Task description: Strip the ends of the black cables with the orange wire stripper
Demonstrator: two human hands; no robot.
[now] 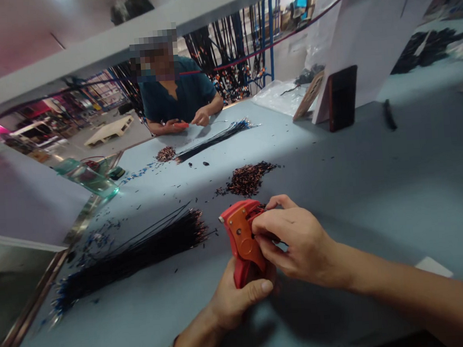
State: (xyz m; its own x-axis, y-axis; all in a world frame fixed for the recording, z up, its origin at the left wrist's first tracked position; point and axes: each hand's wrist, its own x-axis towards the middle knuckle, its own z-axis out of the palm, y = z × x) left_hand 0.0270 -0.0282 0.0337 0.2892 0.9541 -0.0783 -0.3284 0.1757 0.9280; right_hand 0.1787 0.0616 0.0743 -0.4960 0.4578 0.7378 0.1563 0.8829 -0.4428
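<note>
My left hand (240, 294) is closed round the handles of a red and orange wire stripper (241, 236), held upright above the table. At the tool's jaw side, my right hand (299, 237) is closed in a pinch, with a short stretch of thin black wire (279, 240) showing by its fingers. The fingers hide most of that wire and its end. Left of the tool lies a thick bundle of black wires (142, 259), with copper-coloured ends to the right and blue ends to the left. Just beyond the stripper is a pile of short black and copper offcuts (250, 178).
Across the table (376, 195), a co-worker (174, 95) holds a red tool beside another wire bundle (213, 140) and a smaller offcut pile (165, 154). A clear bottle (91, 178) lies at the left edge. A phone (343, 98) leans against a white upright panel (381, 41).
</note>
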